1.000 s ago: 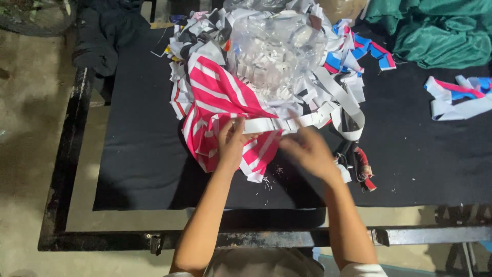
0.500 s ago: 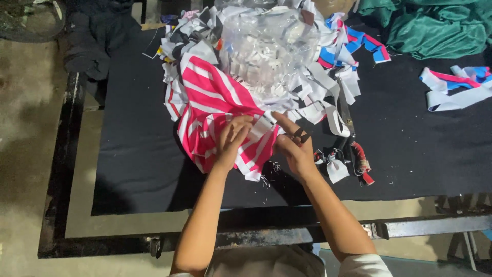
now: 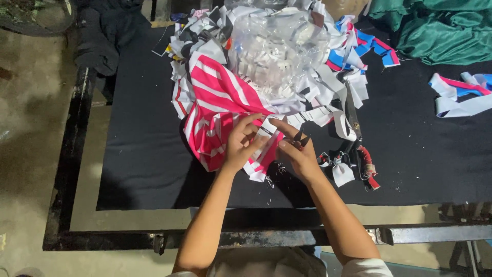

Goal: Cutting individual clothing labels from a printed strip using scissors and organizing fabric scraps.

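Label strip (image 3: 266, 131) pinched between both hands (image 3: 271, 146).

table: black cloth (image 3: 143, 154) over a dark metal frame (image 3: 72, 169)
far right: heap of green fabric (image 3: 441, 31)
right edge: loose white strips with pink and blue (image 3: 461, 97)
top middle: clear plastic bag (image 3: 277, 46) stuffed with small white bits
top left: dark clothes (image 3: 100, 38) dumped at the corner
floor: bare concrete (image 3: 25, 143), pretty grubby
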